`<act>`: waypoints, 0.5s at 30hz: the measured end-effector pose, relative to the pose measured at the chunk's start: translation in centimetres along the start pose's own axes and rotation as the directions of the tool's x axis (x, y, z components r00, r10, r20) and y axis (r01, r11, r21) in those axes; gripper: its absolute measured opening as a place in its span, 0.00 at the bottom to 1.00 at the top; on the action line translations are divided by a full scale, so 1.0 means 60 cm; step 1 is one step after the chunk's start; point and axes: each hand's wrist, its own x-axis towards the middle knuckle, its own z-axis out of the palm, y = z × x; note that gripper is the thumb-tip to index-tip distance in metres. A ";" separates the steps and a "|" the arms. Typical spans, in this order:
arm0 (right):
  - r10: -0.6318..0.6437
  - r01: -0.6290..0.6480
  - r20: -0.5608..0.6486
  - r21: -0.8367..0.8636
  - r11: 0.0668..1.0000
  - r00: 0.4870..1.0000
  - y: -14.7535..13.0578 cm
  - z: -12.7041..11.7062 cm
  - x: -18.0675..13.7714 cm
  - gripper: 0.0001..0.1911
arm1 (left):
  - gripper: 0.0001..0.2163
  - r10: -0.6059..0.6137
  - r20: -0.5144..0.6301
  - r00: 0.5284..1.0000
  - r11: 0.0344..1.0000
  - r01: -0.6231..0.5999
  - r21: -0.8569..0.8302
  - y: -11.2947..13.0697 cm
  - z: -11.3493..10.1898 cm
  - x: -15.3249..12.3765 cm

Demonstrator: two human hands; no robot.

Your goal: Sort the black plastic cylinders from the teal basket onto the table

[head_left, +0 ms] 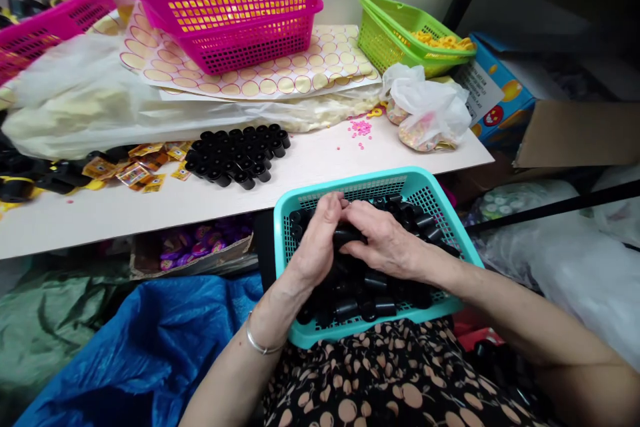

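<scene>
A smooth, glossy black plastic piece is cupped between two hands, right over a turquoise plastic mesh basket. The left hand is held edge-up, fingers pointed forward; the right hand is angled in, fingers curled. And the grip: closed on the piece from both sides, partly hiding it! Below, short black plastic cylinders are heaped; beyond, on the pale, smooth tabletop, hollow black tubes are clustered.
</scene>
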 end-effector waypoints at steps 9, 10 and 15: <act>0.221 -0.236 0.134 0.108 0.966 0.966 0.032 -0.067 -0.069 0.11 | 0.16 0.260 -0.430 0.864 0.938 -0.121 0.324 0.057 -0.134 0.034; 0.204 -0.218 0.202 0.051 0.975 0.958 0.031 -0.076 -0.086 0.13 | 0.17 0.352 -0.512 0.784 0.890 -0.110 0.443 0.063 -0.164 0.042; 0.178 -0.151 0.334 -0.108 0.983 0.926 0.020 -0.074 -0.159 0.20 | 0.17 0.540 -0.631 0.557 0.642 0.213 0.737 0.078 -0.298 0.073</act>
